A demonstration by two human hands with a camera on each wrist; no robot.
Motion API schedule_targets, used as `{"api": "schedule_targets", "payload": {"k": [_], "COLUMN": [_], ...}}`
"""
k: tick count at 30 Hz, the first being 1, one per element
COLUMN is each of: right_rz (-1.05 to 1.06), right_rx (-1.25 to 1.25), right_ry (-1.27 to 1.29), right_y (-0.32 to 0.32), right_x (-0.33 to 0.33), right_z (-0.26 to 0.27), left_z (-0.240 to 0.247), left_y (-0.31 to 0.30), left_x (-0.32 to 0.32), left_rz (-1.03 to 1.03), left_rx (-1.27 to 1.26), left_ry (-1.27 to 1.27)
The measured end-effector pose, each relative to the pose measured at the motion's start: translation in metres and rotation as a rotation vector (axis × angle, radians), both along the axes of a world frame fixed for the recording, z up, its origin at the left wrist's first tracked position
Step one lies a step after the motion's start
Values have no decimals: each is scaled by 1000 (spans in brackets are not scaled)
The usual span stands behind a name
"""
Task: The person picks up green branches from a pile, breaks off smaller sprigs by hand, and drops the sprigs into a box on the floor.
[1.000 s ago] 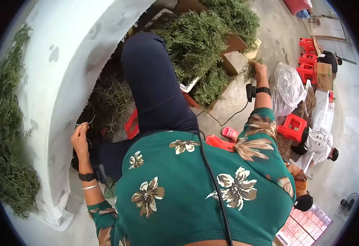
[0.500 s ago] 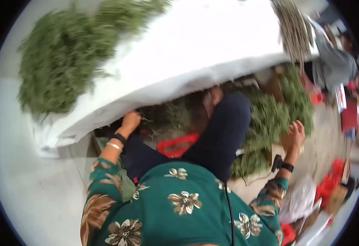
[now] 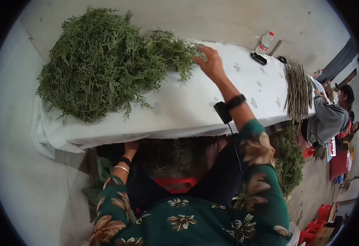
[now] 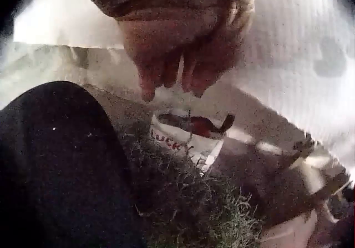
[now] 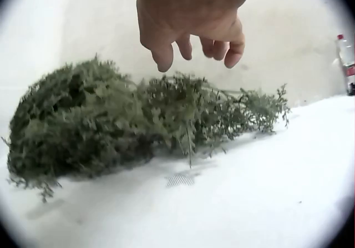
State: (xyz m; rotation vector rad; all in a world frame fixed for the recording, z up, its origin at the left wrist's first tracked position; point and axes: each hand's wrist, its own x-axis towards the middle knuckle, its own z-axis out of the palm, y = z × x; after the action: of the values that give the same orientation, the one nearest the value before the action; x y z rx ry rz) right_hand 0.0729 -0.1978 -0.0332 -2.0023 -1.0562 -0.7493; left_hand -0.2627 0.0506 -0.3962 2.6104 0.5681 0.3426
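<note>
A large heap of green leafy sprigs [image 3: 101, 65] lies on the white-covered table [image 3: 228, 98]. My right hand [image 3: 213, 65] reaches over the heap's narrow end, its fingers loosely bent and spread. In the right wrist view that hand [image 5: 191, 14] hovers above the sprigs [image 5: 100, 120] and grips nothing. Partly hidden at the table's front edge is my left hand [image 3: 131, 146]. The left wrist view shows this hand [image 4: 183, 48] with fingers hanging down, nothing clearly held, above a white container marked LUCKY [image 4: 172, 142] and dark green plants [image 4: 188, 203].
A bottle [image 3: 265, 43] and a black object [image 3: 258, 58] are at the table's back edge. Thin brown stems [image 3: 298, 92] lie across its right part. More greenery [image 3: 290, 160] stands at floor level, and a person in grey [image 3: 327, 119] is at the far right.
My right hand has moved from beside the floor-level greenery up over the table to the sprig heap. My left hand has gone lower at the table edge. The head view has turned towards the table.
</note>
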Motion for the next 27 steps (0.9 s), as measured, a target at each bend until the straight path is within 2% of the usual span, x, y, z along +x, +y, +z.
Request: {"api": "schedule_targets", "payload": {"k": [1, 3, 4, 5, 6, 7, 8, 9, 11, 12, 14, 15, 18, 20, 23, 24, 26, 27], "right_rz": [5, -159, -154, -81, -8, -10, -13, -12, 66, 68, 354, 493, 476, 468, 232, 229, 305, 345], "right_rx": [-2, -118, -122, -256, -388, -400, -412, -418, -152, -157, 228, 431, 417, 419, 130, 141, 305, 380], "right_ry": [-6, -150, -156, 4, 161, 172, 180, 175, 126, 129, 590, 816, 806, 807, 764, 764, 777, 779], "right_y": [18, 45, 47, 46, 44, 38, 27, 17, -5, -14, -32, -39, -51, -64, -84, -93, -114, -125], "right_x": [1, 9, 17, 23, 27, 20, 9, 2, -13, -17, -28, -32, -42, -50, -63, -61, -55, -52], "right_z": [-7, -22, -37, -54, -63, -61, -54, -47, -32, -20, 3, 6, 2, -1, -6, -4, 3, 6], "left_z": [-3, -6, 0, 5, 30, 56, 97, 129, 192, 227, 287, 307, 353, 372, 382, 374, 349, 345], "left_y": [3, 7, 4, 1, -9, -19, -38, -56, -85, -95, -108, -113, -124, -133, -152, -156, -162, -160], "left_x": [-4, -10, -13, -22, -28, -34, -37, -38, -42, -38, -28, -19, 17, 59, 126, 148, 189, 207], "left_rz": [5, 77, 103, 15, -75, -158, -245, -321, -397, -448, -515, -530, -558, -566, -522, -532, -696, -700], "left_rx": [-2, 69, 90, 3, -95, -197, -313, -397, -486, -561, -588, -501, -111, 164, 427, 434, 680, 682], "left_ry": [-6, -142, -189, -8, 81, 174, 174, 73, -23, 25, 9, -100, -447, -554, -479, -477, -327, -331]}}
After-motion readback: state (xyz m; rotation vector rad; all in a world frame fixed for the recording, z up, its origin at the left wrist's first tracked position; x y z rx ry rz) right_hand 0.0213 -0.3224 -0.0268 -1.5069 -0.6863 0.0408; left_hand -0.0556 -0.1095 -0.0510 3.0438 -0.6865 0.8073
